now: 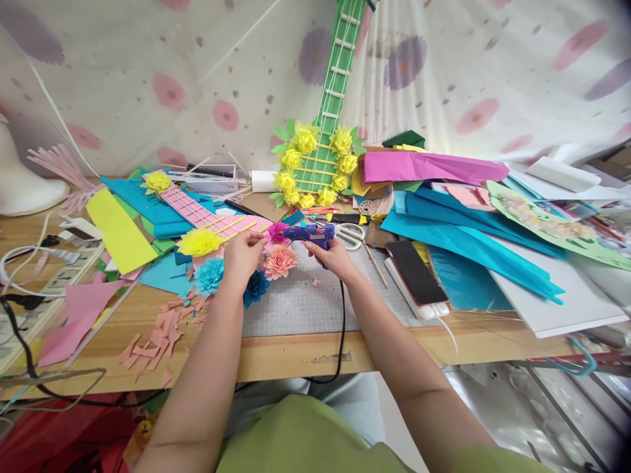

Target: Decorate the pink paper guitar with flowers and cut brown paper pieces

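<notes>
Left hand (242, 253): fingers pinched together on magenta flower (277, 230), held just above pink paper guitar (197, 211) beside yellow flower (198, 242). Right hand (335, 255): fingers wrapped tight round blue glue gun (308, 233), nozzle at flower; touching or just off, cannot tell. Judgement: small dab on flower's underside, fingertips clear of hot tip, cord (341, 328) slack. Peach flower (279, 261) and grey cutting mat (305, 302) beneath; scissors (351, 234) and phone (415, 271) to right.
</notes>
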Demonstrator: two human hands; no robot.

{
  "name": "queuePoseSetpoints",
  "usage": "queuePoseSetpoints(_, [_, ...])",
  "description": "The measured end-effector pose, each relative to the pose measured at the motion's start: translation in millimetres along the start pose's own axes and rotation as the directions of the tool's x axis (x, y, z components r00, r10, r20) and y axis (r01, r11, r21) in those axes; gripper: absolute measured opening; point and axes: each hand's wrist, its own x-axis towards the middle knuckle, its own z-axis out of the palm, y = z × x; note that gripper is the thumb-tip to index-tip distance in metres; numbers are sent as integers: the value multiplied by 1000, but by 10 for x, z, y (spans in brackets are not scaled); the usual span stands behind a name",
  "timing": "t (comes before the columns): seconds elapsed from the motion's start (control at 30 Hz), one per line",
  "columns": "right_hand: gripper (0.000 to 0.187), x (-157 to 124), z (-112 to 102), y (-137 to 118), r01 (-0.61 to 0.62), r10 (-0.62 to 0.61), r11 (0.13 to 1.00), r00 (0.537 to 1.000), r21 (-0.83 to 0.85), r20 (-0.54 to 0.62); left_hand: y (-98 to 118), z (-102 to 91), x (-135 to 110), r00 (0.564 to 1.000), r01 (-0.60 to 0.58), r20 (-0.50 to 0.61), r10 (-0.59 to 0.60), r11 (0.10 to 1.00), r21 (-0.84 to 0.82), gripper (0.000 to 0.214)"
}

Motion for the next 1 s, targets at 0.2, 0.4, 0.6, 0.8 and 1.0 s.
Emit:
queuePoseSetpoints(0.2, [45, 42, 50, 7, 31, -32, 991, 999, -132, -10, -11, -11, -9, 1000, 20, -14, -20, 1000, -2, 16])
queuePoseSetpoints(0.4, [44, 45, 56, 7, 66, -81, 975, 994, -212, -67, 2, -26, -1, 1000, 21, -18, -21, 999, -32, 16])
queuePoseSetpoints(0.6, [45, 53, 48, 15, 78, -90, 972, 995, -221, -49, 24, -26, -6, 1000, 10, -7, -10, 1000, -6, 16])
queuePoseSetpoints(0.8, [44, 81, 57, 39, 46, -62, 967, 997, -252, -54, 69, -31, -25, 1000, 5, 0, -5, 999, 45, 13])
queuePoseSetpoints(1.0, [43, 76, 53, 24, 45, -62, 970, 996, -239, -62, 47, -22, -18, 1000, -30, 2, 30, 999, 37, 13])
